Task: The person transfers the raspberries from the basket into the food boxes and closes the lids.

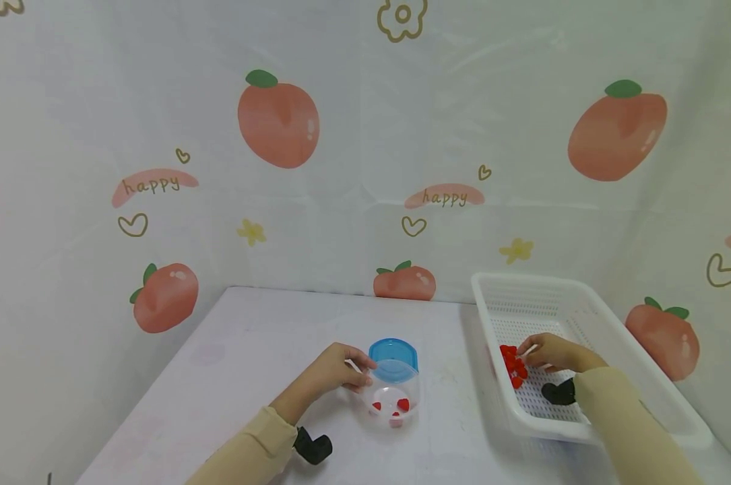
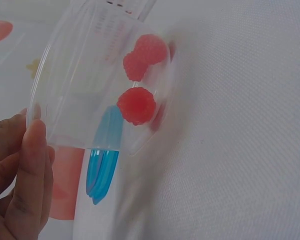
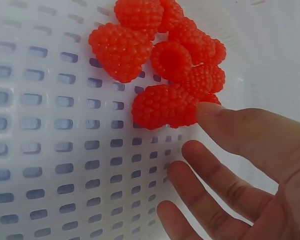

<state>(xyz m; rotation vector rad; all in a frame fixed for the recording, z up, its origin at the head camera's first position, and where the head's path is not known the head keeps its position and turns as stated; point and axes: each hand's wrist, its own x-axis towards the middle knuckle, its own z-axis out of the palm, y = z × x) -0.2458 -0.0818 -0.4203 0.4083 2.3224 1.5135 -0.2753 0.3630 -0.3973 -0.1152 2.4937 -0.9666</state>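
Observation:
My left hand (image 1: 342,367) pinches the rim of a clear plastic container (image 2: 75,115) standing on the table, its fingertips on either side of the wall. Several red raspberries (image 2: 136,106) lie on the container's bottom. Behind it is a blue lid (image 1: 393,351), partly seen through the clear wall. Inside a white perforated basket (image 1: 503,391), my right hand (image 1: 550,352) reaches toward a cluster of raspberries (image 3: 162,107). In the right wrist view its thumb overlaps the nearest berry; whether it touches is hard to tell. The other fingers are loosely spread and hold nothing.
The basket's raised walls surround my right hand, at the right of the white-covered table (image 1: 232,377). A pale cloth backdrop (image 1: 341,229) printed with fruit and "happy" hangs behind the table. Black wrist devices (image 1: 313,447) sit by both sleeves.

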